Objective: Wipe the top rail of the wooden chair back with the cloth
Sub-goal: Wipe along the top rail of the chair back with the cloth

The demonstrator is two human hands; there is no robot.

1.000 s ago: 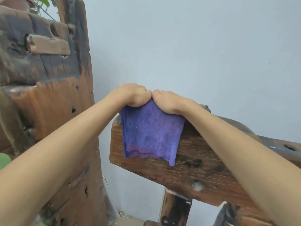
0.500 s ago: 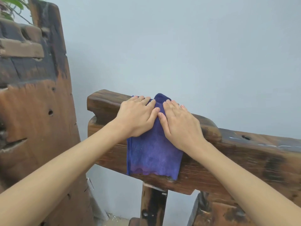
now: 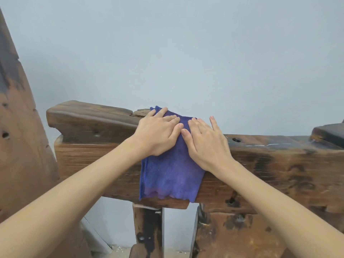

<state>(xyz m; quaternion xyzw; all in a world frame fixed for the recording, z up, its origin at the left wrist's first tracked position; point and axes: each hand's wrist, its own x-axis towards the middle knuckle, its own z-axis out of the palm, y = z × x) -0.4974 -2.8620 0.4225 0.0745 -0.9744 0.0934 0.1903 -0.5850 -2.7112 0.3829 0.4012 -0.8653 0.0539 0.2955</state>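
Draping over the dark, weathered wooden top rail (image 3: pixel 270 161) of the chair back, a purple-blue terry cloth (image 3: pixel 170 174) lay folded across the rail's upper edge, its far corner poking up behind the fingers and its wavy lower hem hanging down the near face almost to the rail's bottom edge. The left hand (image 3: pixel 158 135) rested palm down on the upper left part of the cloth, fingers extended and held close together, the outer fingers reaching onto the cloth's far corner. The right hand (image 3: pixel 204 144) lay palm down on the cloth's upper right part, fingers stretched forward and slightly spread, with the little finger out over the bare wood to the right of the cloth. Both thumbs met at the middle of the cloth, tips touching or nearly so. Neither hand pinched the fabric; both pressed it flat against the rail.

To the left of the hands, a raised, rounded brown wooden block (image 3: pixel 89 118) sat on top of the rail, its chipped right end just beside the left hand's fingers. A tall, worn wooden plank (image 3: pixel 20 146) with small holes stood at the far left. Beneath the rail, a dark wooden post (image 3: pixel 148 229) ran down under the cloth's hem. A plain pale grey-blue wall (image 3: pixel 186 53) filled the background.
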